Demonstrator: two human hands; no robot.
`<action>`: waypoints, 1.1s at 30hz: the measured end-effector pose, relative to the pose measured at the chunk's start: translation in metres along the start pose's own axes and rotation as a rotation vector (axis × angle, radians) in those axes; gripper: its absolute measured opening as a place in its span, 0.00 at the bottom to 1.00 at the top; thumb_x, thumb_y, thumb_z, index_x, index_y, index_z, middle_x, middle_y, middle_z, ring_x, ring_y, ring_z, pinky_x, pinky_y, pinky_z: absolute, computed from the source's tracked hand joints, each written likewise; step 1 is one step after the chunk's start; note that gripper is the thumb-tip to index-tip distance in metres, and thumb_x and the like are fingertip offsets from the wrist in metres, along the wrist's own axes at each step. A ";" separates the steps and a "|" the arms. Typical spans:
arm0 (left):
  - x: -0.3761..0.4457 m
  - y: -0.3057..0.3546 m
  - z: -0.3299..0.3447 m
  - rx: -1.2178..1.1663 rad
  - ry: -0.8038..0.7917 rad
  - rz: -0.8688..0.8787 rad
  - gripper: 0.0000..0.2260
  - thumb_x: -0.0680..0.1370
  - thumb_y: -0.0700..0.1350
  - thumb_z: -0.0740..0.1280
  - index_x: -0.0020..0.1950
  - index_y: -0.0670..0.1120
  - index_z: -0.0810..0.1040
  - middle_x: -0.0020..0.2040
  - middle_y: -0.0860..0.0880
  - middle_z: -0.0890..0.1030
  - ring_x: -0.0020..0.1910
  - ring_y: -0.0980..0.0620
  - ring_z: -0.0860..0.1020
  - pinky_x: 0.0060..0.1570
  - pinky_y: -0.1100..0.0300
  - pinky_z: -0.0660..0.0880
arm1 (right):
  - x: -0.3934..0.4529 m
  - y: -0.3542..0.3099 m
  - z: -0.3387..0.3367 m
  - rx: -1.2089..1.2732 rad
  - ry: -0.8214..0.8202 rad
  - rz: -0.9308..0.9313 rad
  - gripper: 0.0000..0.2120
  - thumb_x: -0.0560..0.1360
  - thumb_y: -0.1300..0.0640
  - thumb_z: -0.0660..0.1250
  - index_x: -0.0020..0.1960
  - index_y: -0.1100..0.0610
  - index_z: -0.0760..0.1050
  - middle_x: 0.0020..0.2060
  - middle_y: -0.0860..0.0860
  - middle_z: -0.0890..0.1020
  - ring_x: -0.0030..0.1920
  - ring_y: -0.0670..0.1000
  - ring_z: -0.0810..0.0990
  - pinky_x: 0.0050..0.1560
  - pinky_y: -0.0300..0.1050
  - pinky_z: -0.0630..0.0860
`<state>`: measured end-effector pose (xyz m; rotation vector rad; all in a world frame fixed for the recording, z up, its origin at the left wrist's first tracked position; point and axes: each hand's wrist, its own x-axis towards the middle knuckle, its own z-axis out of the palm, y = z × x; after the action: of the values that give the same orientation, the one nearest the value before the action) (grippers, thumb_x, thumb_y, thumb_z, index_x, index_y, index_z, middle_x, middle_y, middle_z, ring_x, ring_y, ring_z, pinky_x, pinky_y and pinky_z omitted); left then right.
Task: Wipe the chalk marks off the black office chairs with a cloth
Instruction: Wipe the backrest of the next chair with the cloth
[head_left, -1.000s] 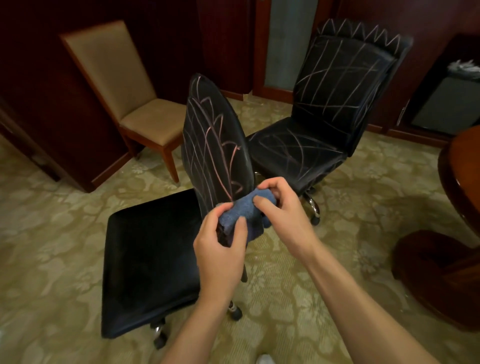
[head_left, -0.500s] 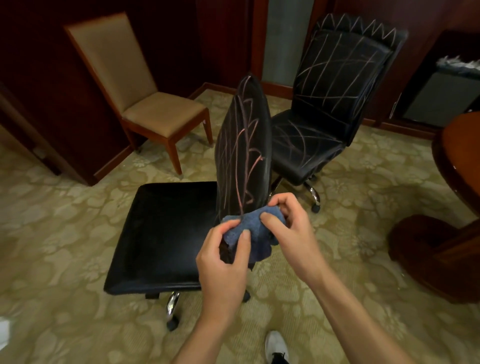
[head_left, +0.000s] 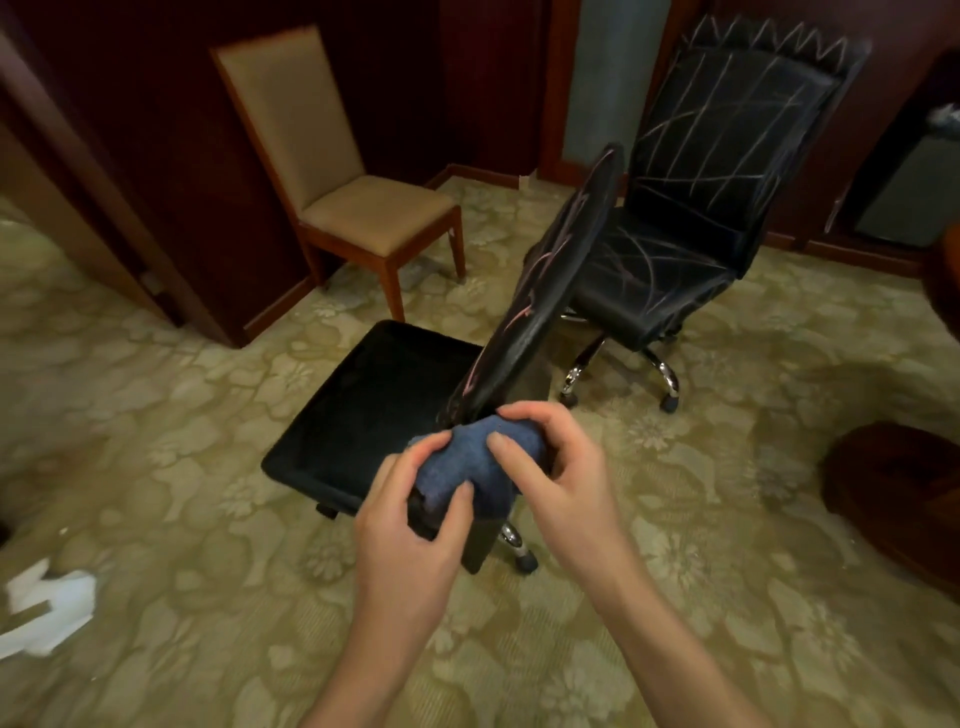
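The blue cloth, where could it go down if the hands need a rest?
Both the left hand and right hand grip the blue cloth. The near chair's seat is bare, bordered by its chalked backrest. The tan chair seat is bare too. The far chair is covered in chalk lines. Carpet between the white paper and the near chair lies open.

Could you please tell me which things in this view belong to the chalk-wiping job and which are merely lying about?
Part of the job:
- blue cloth, held by the left hand and right hand
- near black chair, pink chalk on its backrest
- far black chair, covered in chalk lines

Just lying about:
- beige wooden chair
- white paper on the carpet
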<state>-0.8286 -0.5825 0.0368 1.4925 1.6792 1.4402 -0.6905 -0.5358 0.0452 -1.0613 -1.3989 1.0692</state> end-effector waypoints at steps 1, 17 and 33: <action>-0.004 -0.001 -0.003 -0.012 0.006 -0.018 0.20 0.74 0.38 0.74 0.62 0.56 0.77 0.55 0.61 0.78 0.56 0.62 0.78 0.51 0.72 0.73 | -0.004 0.002 0.001 -0.017 -0.039 0.012 0.13 0.75 0.57 0.73 0.58 0.48 0.77 0.52 0.41 0.82 0.57 0.44 0.80 0.54 0.38 0.77; -0.039 -0.023 -0.053 -0.637 0.022 -0.526 0.16 0.77 0.31 0.67 0.60 0.47 0.80 0.53 0.47 0.85 0.51 0.50 0.85 0.43 0.62 0.81 | -0.059 0.022 0.043 -0.321 -0.133 -0.214 0.17 0.74 0.66 0.71 0.61 0.55 0.79 0.54 0.44 0.82 0.55 0.36 0.79 0.54 0.26 0.70; 0.021 0.006 -0.095 0.108 0.041 0.039 0.09 0.78 0.40 0.69 0.57 0.45 0.80 0.48 0.55 0.78 0.49 0.62 0.77 0.46 0.71 0.72 | -0.023 -0.062 0.100 -0.400 0.121 -0.204 0.16 0.76 0.63 0.68 0.63 0.55 0.76 0.53 0.47 0.81 0.54 0.42 0.79 0.55 0.36 0.76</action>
<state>-0.9141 -0.6007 0.0806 1.5718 1.7873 1.4293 -0.7919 -0.5778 0.0941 -1.2127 -1.6210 0.5797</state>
